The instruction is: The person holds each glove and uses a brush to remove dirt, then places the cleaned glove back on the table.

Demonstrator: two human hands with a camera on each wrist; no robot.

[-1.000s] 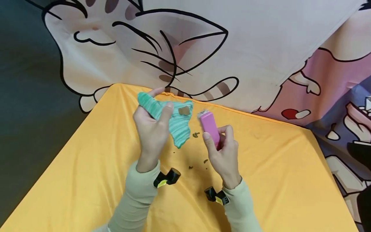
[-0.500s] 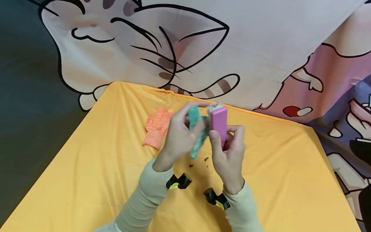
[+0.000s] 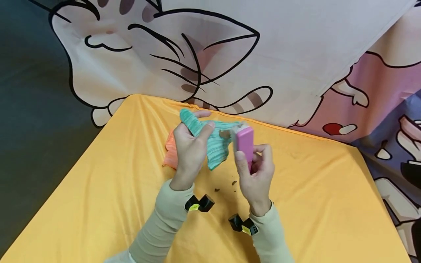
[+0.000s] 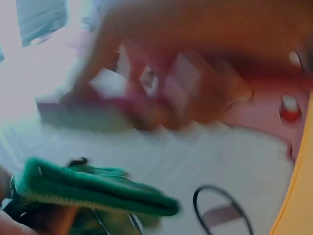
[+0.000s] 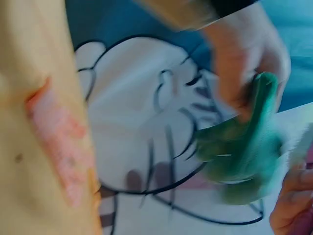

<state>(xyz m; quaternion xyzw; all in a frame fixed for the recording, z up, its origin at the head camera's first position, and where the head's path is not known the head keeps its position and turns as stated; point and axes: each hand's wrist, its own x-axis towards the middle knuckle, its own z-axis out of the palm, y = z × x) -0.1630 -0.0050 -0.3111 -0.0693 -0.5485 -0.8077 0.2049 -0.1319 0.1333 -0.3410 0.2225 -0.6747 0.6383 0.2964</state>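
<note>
In the head view my left hand [image 3: 189, 149] grips a green striped knit glove [image 3: 218, 148] in the air, thumb on top. A brown patch [image 3: 225, 134] sits on the glove's right part. My right hand [image 3: 258, 171] holds a pink brush [image 3: 245, 142] upright, its pale bristles at the glove's right edge beside the patch. The left wrist view shows the green glove [image 4: 98, 188] below the blurred brush hand. From the right wrist, the glove [image 5: 244, 147] hangs from the left hand [image 5: 249, 54], also blurred.
An orange knit glove [image 3: 170, 155] lies on the yellow tablecloth [image 3: 315, 190], partly behind my left hand. Several small brown bits [image 3: 234, 183] lie between my forearms. A cartoon cat backdrop [image 3: 227, 47] rises behind the table's far edge.
My left hand swung the green glove right and folded it against the brush, then moved back left, spreading the patch into view. The brush shifted slightly right. The orange glove came into sight.
</note>
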